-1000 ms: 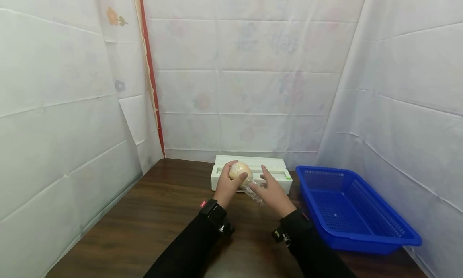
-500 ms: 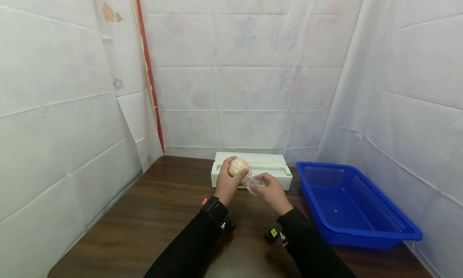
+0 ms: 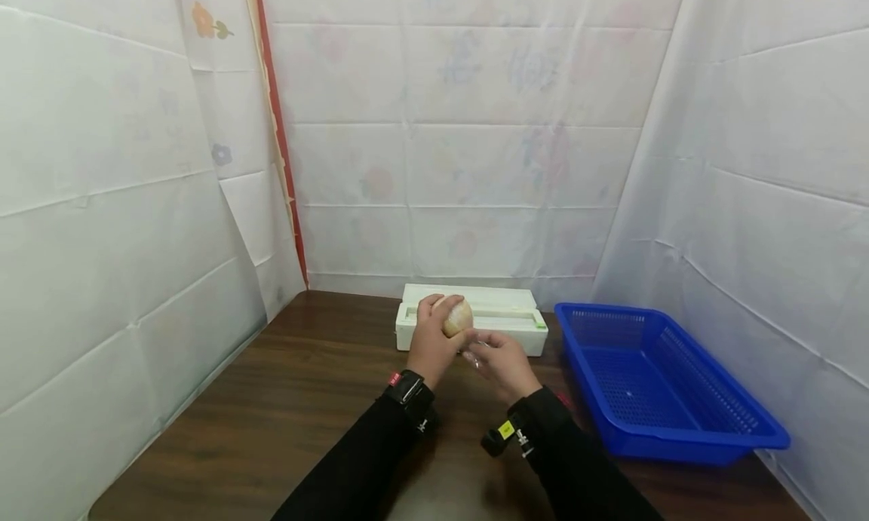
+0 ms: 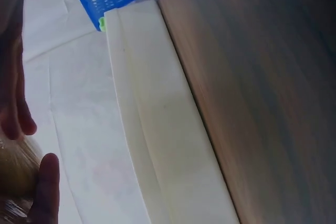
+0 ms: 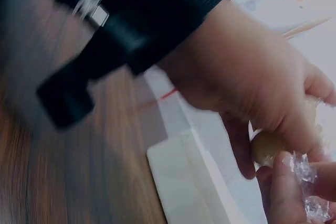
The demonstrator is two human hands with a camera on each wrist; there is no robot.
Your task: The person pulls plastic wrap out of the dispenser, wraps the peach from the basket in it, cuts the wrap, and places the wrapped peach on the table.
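A round, pale-yellow fruit (image 3: 459,320), its exact kind unclear, is wrapped in clear cling film above the table. My left hand (image 3: 432,345) grips it, with fingers over the top and the thumb on the near side. Close beside it on the right, my right hand (image 3: 505,363) pinches the film's loose end. The right wrist view shows that crumpled cling film (image 5: 304,169) between fingers, just below the fruit (image 5: 269,146). In the left wrist view, part of the wrapped fruit (image 4: 17,170) appears at the left edge, with fingers around it.
Behind the hands stands a long white box (image 3: 517,345) with its lid raised at the back. To the right sits a blue plastic basket (image 3: 686,444) with perforated walls. Both are on the dark wooden table (image 3: 285,400), enclosed by white sheeting (image 3: 462,167).
My right hand has closed in on the film's loose end and taken hold of it. The left hand has turned the fruit, with its fingers now lying further over the top.
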